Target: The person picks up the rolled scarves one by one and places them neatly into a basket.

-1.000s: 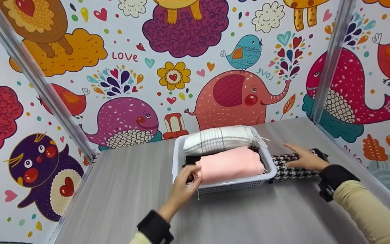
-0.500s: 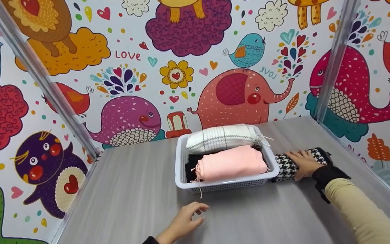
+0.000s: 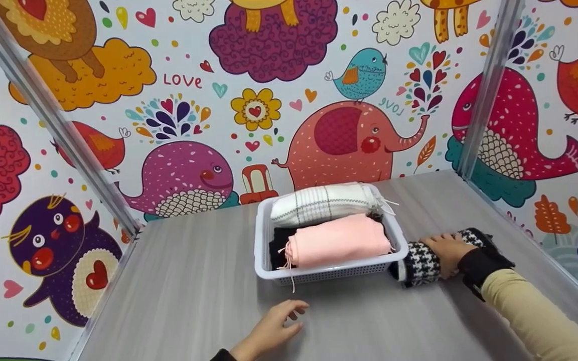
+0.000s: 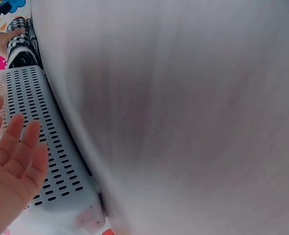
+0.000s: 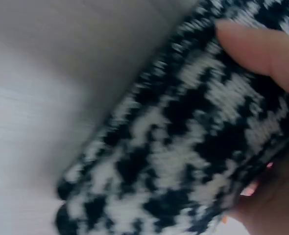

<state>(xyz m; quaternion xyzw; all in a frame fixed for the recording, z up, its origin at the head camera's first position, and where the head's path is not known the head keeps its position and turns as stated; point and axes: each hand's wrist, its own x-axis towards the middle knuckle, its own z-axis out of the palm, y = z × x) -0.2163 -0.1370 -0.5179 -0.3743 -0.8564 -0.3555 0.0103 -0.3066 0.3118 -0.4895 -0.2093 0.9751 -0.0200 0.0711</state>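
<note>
My right hand [image 3: 448, 253] grips a rolled black-and-white houndstooth scarf [image 3: 423, 263] just right of the basket. Up close in the right wrist view, the thumb lies across the knitted scarf [image 5: 169, 132]. My left hand [image 3: 275, 323], fingers loosely bent, holds nothing in front of the white plastic basket [image 3: 264, 273]. In the left wrist view that hand [image 4: 14, 171] overlaps the basket's slotted side [image 4: 41, 122]. Inside the basket, a pink rolled scarf [image 3: 341, 241] with thin tassels lies in front of a white checked rolled scarf [image 3: 324, 203]. Black fabric [image 3: 281, 243] shows at the left beneath them.
Everything stands on a grey wood-grain table [image 3: 193, 281]. Behind it rises a wall [image 3: 269, 60] printed with cartoon animals, with metal corner posts [image 3: 484, 100] at both sides. A pink tassel hangs over the basket's front rim.
My left hand has let go of the pink scarf's tasselled end and drawn back toward the front. My right hand has come down onto the houndstooth scarf, taken hold, and shifted it slightly nearer.
</note>
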